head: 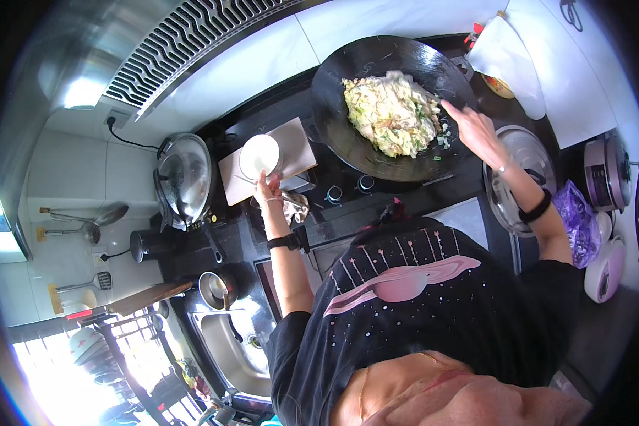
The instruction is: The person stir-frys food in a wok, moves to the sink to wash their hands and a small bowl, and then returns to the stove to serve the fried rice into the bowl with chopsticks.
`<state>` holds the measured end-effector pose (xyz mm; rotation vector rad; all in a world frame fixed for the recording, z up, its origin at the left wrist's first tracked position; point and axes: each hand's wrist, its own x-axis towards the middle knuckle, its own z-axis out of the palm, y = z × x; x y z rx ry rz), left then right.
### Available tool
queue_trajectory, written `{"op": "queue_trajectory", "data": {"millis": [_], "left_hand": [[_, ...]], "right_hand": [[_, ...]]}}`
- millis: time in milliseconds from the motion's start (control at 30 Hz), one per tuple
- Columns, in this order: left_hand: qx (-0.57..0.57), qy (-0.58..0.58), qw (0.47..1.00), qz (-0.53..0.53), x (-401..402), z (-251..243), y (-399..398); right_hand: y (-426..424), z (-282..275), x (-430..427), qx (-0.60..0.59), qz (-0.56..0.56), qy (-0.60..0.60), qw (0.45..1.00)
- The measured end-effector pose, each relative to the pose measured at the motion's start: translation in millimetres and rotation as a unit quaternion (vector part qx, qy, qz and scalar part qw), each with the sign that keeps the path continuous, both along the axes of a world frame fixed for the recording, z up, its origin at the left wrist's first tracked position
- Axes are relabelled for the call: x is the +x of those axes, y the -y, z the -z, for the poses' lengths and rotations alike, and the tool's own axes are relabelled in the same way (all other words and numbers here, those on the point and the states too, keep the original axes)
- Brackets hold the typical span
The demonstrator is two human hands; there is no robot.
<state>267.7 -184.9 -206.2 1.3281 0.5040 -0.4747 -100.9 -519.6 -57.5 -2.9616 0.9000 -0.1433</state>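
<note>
A large dark wok (pixel 346 144) stands on the black stove. It holds a heap of pale chopped food, apparently cabbage and egg with green bits (pixel 388 120). My right hand (pixel 476 133) is over the wok's right side, gripping a cooking utensil with the index finger stretched along its handle. The utensil's blurred grey end (pixel 404 80) is at the far edge of the food. My left hand (pixel 268 193) holds a white bowl (pixel 259 154) by its near rim, left of the wok. Beneath the bowl is a pale flat board or box (pixel 298 146).
A lidded pan (pixel 183 178) stands at the left, with a small saucepan (pixel 216 290) near the metal sink (pixel 229 346). A glass lid (pixel 516 154) lies under my right forearm. Further right are a purple plastic bag (pixel 575 229) and a rice cooker (pixel 607 173).
</note>
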Motion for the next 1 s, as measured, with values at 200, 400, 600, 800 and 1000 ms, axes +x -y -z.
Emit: {"op": "queue_trajectory", "data": {"millis": [200, 400, 600, 800, 1000], "left_hand": [[-0.095, -0.047, 0.994, 0.035, 32, 27, -5], [-0.127, -0.028, 0.988, 0.082, 29, 22, -31], [-0.143, 0.027, 0.985, 0.093, -26, -71, -8], [-0.173, 0.072, 0.974, 0.124, -79, -143, 8], [-0.182, 0.056, 0.956, 0.224, -109, -146, 39]], "right_hand": [[4, -8, -9, 0.016, -0.055, -0.005, 0.998], [16, -64, -25, 0.102, -0.032, -0.037, 0.994], [63, -52, -6, 0.344, 0.124, -0.049, 0.930], [81, -52, 15, 0.537, 0.118, -0.148, 0.822], [60, 11, 2, 0.792, 0.227, 0.014, 0.567]]}}
